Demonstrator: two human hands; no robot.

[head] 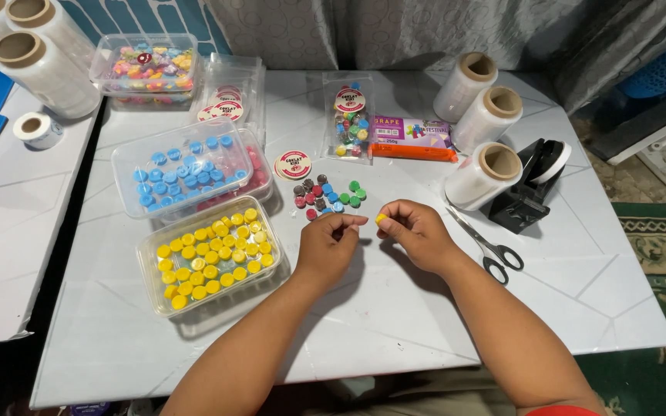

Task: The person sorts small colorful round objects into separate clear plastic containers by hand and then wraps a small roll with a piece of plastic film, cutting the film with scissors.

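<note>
Head view, looking down on a white table (395, 308) with faint angular seams, matte surface. Right hand (418, 231) pinches a small round yellow piece (381, 219) between thumb and forefinger; the piece sits at the fingertips, at the hand's 9 o'clock. Left hand (327, 246) is loosely curled, fingertips drawn together near the right hand's; whether anything is pinched in it cannot be told.

At 12 o'clock from the hands, just beyond the fingertips: a loose cluster of small round pieces (328, 196), glossy, in red, green, blue and dark brown. At 9 o'clock of the left hand: a clear plastic tub of yellow pieces (211, 260), rectangular, rounded corners. At 10 o'clock: a like tub of blue pieces (183, 166), stacked over another holding red ones.

At 3 o'clock of the right hand: scissors (487, 245), metal blades, black handles. At 2 o'clock: rolls of clear film (483, 115) on cardboard cores, and a black tape dispenser (532, 185). At 12 o'clock, farther off: a clear filled bag (350, 123) and a flat orange-and-purple packet (414, 140).
</note>
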